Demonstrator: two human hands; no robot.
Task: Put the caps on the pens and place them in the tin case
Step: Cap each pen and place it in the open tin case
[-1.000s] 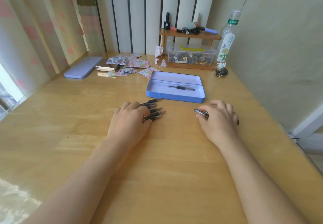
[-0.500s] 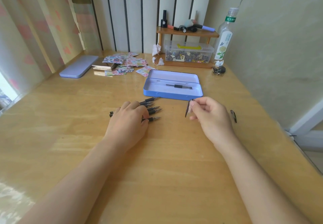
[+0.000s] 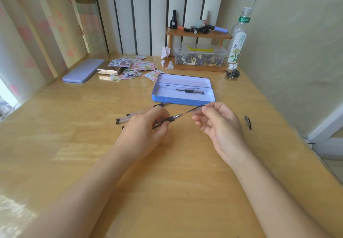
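Left hand grips a pen; right hand pinches a cap at its tip

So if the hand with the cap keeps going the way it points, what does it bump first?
Most likely the tip of the pen in the left hand. The right hand aims its cap straight at it, nearly touching.

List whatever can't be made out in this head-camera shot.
- Uncapped pens on the table: count unclear, the left hand covers them.
- Pen in that hand: barrel hidden by fingers.
- Cap in the right hand: blurred, seating on the tip unclear.
- Clear box contents: too small.
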